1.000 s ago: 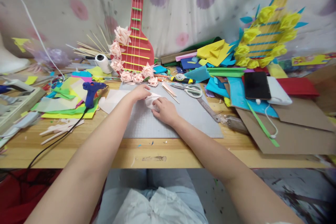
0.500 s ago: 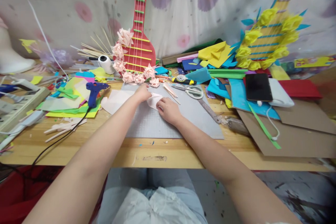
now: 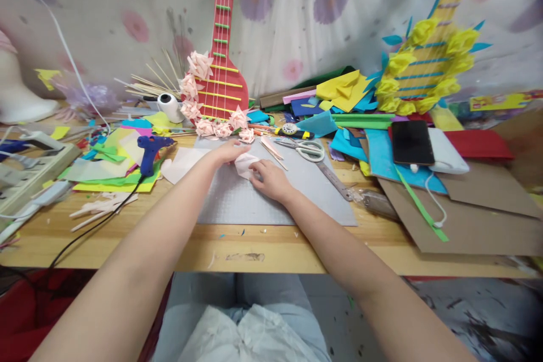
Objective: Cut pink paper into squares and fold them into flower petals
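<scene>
Right, closest to me is the front edge of the pale wooden bench (image 3: 288, 253), and a little way in from it lies a flat grey cutting mat (image 3: 237, 210). Over to the left of the mat, thin pale pink paper strips (image 3: 102, 205) are scattered beside a black cord. Near the right front corner, sheets of brown cardboard (image 3: 428, 220) overlap.

On the mat, toward its far side, sits a small folded piece of pale pink paper (image 3: 243, 166), with both bare hands at it. The right hand (image 3: 272, 181) has its fingers bent against the paper's right side; I can't tell whether they pinch it. The left hand (image 3: 227, 153) arches over its far left side, fingers curled downward and partly hidden, so I can't tell whether they are clamped or loose.

Just left of that hand, a larger pale pink paper sheet (image 3: 180, 165) reaches off the mat. A blue glue gun (image 3: 149, 154) rests on coloured paper farther toward the left edge. Beyond the right hand lie grey-handled scissors (image 3: 311, 151). Toward the bench's back edge stands a red lute-shaped piece trimmed with pink paper flowers (image 3: 223, 87); a yellow one with yellow flowers (image 3: 428, 65) stands nearer the right back corner.
</scene>
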Available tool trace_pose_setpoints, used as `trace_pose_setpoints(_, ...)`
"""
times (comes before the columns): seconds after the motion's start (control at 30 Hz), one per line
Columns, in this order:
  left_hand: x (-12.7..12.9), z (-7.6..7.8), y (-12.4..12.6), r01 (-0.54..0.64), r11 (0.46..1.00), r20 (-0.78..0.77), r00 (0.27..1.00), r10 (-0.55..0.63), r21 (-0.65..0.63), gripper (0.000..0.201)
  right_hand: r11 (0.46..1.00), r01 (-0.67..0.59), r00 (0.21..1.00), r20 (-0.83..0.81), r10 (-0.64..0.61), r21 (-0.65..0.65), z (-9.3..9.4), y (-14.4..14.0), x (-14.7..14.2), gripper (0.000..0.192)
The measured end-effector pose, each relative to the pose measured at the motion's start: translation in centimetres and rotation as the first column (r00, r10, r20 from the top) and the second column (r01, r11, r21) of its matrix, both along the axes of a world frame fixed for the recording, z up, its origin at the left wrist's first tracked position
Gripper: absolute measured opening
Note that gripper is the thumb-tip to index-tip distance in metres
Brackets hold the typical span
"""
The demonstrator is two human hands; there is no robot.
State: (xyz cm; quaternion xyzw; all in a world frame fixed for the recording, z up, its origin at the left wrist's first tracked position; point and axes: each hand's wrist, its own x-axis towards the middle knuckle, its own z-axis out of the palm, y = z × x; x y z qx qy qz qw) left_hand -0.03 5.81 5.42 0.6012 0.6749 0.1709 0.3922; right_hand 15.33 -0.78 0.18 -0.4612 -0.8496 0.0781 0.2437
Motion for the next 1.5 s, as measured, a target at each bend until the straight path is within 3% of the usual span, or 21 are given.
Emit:
trace_pose_setpoints(0.1,-0.6,-0.9,0.1,-0.030,0.999,0.079,0.996,0.032,-0.036,0.033,1.000,-0.005,1.000,-0.008,0.005,0.012,-0.2,0.1,0.0,0.027)
trace_pose_setpoints(0.27,-0.8,-3.0,0.0,-0.079,0.995,0.114,0.991,0.072,0.062,0.039,1.000,0.001,0.998,-0.069,-0.001,0.004,-0.3,0.2,0.0,0.036)
trace_pose_setpoints(0.43,-0.4,-4.0,-1.3,-0.312,0.945,0.271,0.922,0.277,0.096,0.039,0.993,0.038,0.991,-0.131,-0.024,0.108,0.4,-0.1,-0.2,0.040)
trace_pose_setpoints(0.6,-0.4,-4.8,-2.1,-0.476,0.874,0.343,0.841,0.419,0.098,0.022,0.993,0.035,0.999,-0.024,-0.033,0.109,0.5,-0.5,-0.9,0.027)
trace_pose_setpoints(0.8,-0.2,-4.5,-2.9,-0.478,0.876,0.508,0.772,0.381,0.070,0.006,0.990,0.103,0.994,0.020,-0.105,0.093,0.1,0.0,-1.3,0.019)
trace_pose_setpoints(0.93,-0.9,-4.4,-3.5,-0.325,0.944,0.565,0.790,0.235,0.061,0.019,0.984,0.160,0.986,-0.051,-0.156,0.078,-0.2,0.6,-0.9,0.020)
trace_pose_setpoints(1.03,-2.2,-5.0,-3.7,-0.148,0.950,0.390,0.920,0.030,0.276,0.029,0.985,0.169,0.976,-0.146,-0.161,0.041,-0.7,1.2,-0.5,0.021)
trace_pose_setpoints(1.1,-2.9,-5.3,-3.9,-0.004,0.893,0.158,0.985,-0.075,0.451,0.031,0.985,0.174,0.967,-0.195,-0.166,0.023,-1.0,1.5,-0.2,0.021)
trace_pose_setpoints(1.17,-3.2,-5.4,-4.3,0.124,0.823,-0.049,0.992,-0.116,0.554,0.029,0.982,0.188,0.961,-0.213,-0.178,0.028,-1.1,1.7,0.0,0.021)
trace_pose_setpoints(1.23,-3.1,-5.3,-5.0,0.193,0.790,-0.174,0.978,-0.112,0.582,0.027,0.975,0.216,0.959,-0.201,-0.201,0.056,-1.1,1.6,0.2,0.022)
trace_pose_setpoints(1.37,-2.3,-4.8,-6.6,0.201,0.796,-0.297,0.955,-0.029,0.571,0.029,0.958,0.262,0.961,-0.127,-0.247,0.118,-0.7,1.0,0.1,0.027)
trace_pose_setpoints(1.5,-1.9,-4.7,-7.5,0.182,0.795,-0.339,0.940,0.032,0.579,0.030,0.976,0.171,0.985,-0.034,-0.168,0.136,-0.2,0.5,-0.4,0.024)
